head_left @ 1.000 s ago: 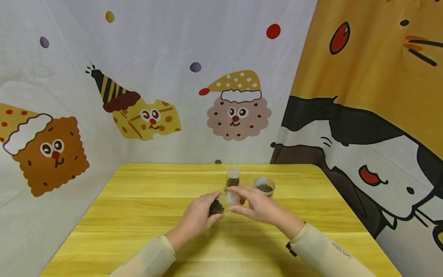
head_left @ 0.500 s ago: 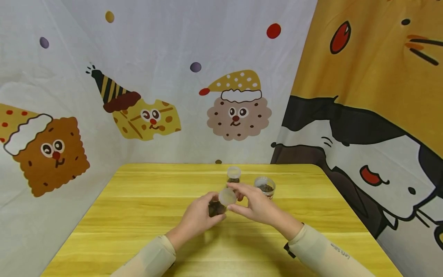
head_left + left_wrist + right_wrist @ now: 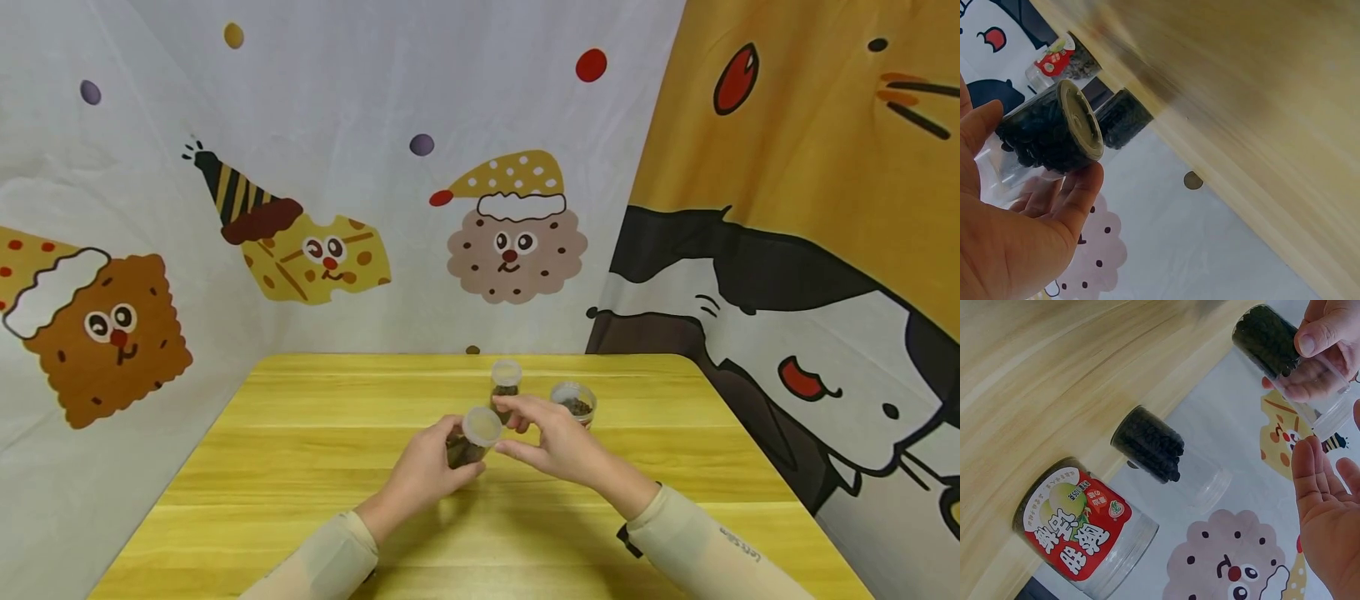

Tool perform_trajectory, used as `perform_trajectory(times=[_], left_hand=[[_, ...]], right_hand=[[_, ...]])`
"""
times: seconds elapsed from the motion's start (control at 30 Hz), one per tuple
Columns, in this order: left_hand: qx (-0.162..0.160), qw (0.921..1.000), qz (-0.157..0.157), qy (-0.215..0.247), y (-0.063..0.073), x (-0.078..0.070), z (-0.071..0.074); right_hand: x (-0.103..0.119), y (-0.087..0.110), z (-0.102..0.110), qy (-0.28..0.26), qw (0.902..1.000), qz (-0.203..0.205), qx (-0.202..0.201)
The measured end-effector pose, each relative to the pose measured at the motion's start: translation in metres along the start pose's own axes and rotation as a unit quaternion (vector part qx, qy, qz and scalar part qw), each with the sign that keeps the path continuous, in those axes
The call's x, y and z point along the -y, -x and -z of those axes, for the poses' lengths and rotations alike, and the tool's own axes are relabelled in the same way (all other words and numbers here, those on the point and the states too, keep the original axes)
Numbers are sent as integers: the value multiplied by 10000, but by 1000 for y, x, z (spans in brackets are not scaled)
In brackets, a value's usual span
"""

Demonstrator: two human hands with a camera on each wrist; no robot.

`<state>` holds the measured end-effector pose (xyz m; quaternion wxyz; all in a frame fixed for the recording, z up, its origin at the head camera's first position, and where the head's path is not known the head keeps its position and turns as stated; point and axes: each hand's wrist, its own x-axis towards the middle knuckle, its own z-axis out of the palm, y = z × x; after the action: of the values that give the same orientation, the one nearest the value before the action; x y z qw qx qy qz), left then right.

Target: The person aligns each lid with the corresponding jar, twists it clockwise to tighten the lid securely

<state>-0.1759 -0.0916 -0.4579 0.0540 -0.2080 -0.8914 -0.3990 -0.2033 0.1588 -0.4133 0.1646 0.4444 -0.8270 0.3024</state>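
Observation:
A clear plastic jar (image 3: 466, 451) with dark pieces inside and a pale lid (image 3: 482, 427) is held by my left hand (image 3: 420, 468). Thumb and fingers curl round its side, as the left wrist view shows, with the jar's flat base (image 3: 1082, 119) turned toward that camera. My right hand (image 3: 558, 447) is beside the lid, fingers spread and slightly bent, gripping nothing visible. Its fingertips come close to the lid's edge; I cannot tell whether they touch. Behind them stands a second slim jar (image 3: 1150, 444), also partly filled with dark pieces.
A wider clear jar (image 3: 1079, 519) with a red printed label and dark contents stands at the right on the wooden table (image 3: 315, 475). A cartoon-printed cloth (image 3: 420, 75) hangs behind the table's far edge.
The held jar's lidded end has swung left from between my right fingers, its lid now facing more upward. My right hand has stayed almost in place.

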Motion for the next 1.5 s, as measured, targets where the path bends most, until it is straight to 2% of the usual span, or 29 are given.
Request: perform_trajectory(times=[0.23, 0.43, 0.73, 0.83, 1.5], left_hand=[[-142, 9997, 106, 169, -3, 2, 3], [-412, 9980, 254, 395, -8, 4, 9], [-671, 9897, 966, 813, -20, 14, 18], [-717, 9874, 1083, 899, -22, 16, 20], [-739, 9873, 1144, 812, -28, 22, 24]], right_hand=[[-2, 2, 0, 128, 9999, 25, -35], [-1, 3, 1, 120, 9997, -172, 94], [1, 7, 2, 195, 9970, -645, 383], [1, 8, 2, 250, 9963, -709, 417], [-2, 12, 2, 276, 9942, -898, 525]])
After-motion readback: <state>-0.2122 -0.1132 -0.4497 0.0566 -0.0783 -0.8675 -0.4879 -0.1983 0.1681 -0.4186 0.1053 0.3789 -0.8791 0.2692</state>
